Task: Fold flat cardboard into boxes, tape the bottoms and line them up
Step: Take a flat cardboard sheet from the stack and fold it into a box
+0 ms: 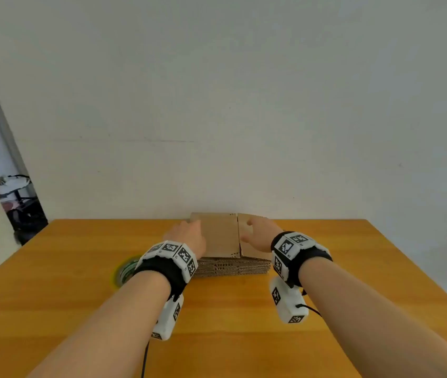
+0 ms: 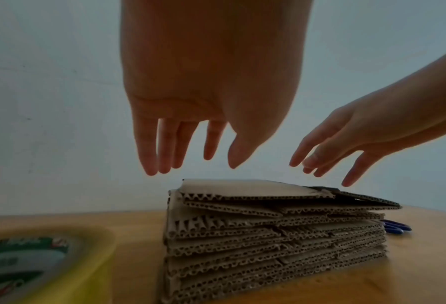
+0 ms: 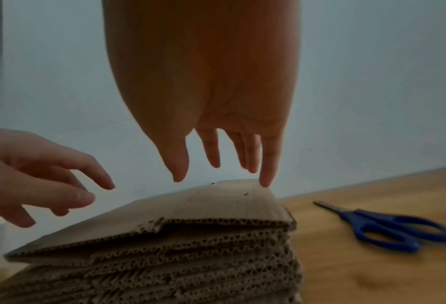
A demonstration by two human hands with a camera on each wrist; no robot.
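Note:
A stack of flat corrugated cardboard sheets point(image 1: 221, 236) point(image 2: 268, 232) point(image 3: 180, 232) lies on the wooden table point(image 1: 225, 323) near the back wall. My left hand point(image 1: 186, 236) point(image 2: 188, 164) hovers over the stack's left side with fingers spread and straight, holding nothing. My right hand point(image 1: 257, 236) point(image 3: 222, 174) reaches over the right side, fingers extended, its little fingertip touching the top sheet's far edge. Each hand also shows in the other wrist view: the right hand point(image 2: 328, 164) and the left hand point(image 3: 47, 195).
A roll of tape point(image 1: 126, 270) point(image 2: 35, 263) with a green and yellow label lies left of the stack. Blue-handled scissors point(image 3: 388, 226) point(image 2: 396, 226) lie on the table right of the stack. A white wall rises behind the table.

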